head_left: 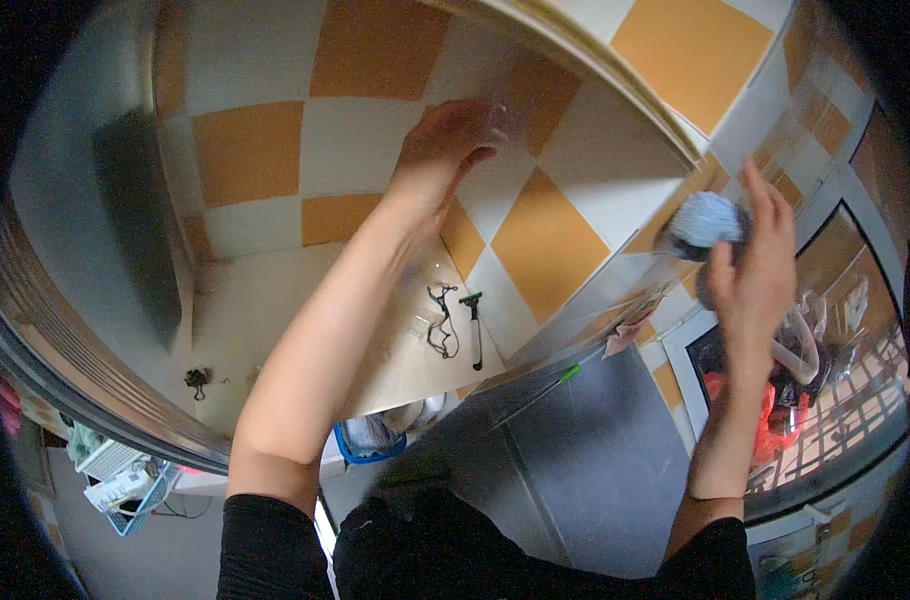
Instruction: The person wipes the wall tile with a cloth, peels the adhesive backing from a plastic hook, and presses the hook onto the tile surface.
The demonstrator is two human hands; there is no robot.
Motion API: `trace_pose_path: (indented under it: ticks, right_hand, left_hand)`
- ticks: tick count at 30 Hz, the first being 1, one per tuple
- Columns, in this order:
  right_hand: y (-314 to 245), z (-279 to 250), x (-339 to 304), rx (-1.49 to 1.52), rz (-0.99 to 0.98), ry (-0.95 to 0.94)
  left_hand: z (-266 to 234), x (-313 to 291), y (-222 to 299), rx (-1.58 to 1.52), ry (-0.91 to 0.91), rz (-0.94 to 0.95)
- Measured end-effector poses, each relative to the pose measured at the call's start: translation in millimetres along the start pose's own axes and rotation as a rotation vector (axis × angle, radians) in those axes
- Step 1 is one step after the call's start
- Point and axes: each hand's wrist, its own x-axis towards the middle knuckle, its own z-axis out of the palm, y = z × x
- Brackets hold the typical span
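Observation:
My left hand (447, 140) is raised toward the checkered wall at the back of a pale recessed shelf (275, 300). Its fingers are closed round a clear, see-through object (499, 122), too blurred to name. At the right, my right hand (760, 270) is up with thumb and fingers curved about a light-blue cloth-like bundle (705, 220) with a dark part beneath. On the shelf under my left forearm lie a tangled black cord (441, 325) and a razor (476, 330) with a dark handle. A black binder clip (198, 382) sits at the shelf's left end.
A sliding glass pane (125, 230) bounds the shelf on the left. Below its front edge stands a blue basket (370, 445) with things inside. A green-tipped stick (569, 373) leans over the grey floor (605, 470). Right of it, bags (780, 410) show by a framed window grille.

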Motion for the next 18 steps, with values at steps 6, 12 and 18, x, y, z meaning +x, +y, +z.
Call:
trace_pose_path:
  ticks: [6, 12, 18]
  right_hand:
    - [-45, 27, -15, 0.205, -0.061, 0.173]
    - [-46, 45, -13, 0.310, -0.087, 0.315]
    - [-32, 27, 28, 0.232, -0.051, 0.267]
  left_hand:
    - [19, -25, 17, 0.284, -0.152, 0.075]
    - [28, -41, 59, 0.510, -0.420, -0.016]
    - [31, -34, 50, 0.118, -0.328, 0.068]
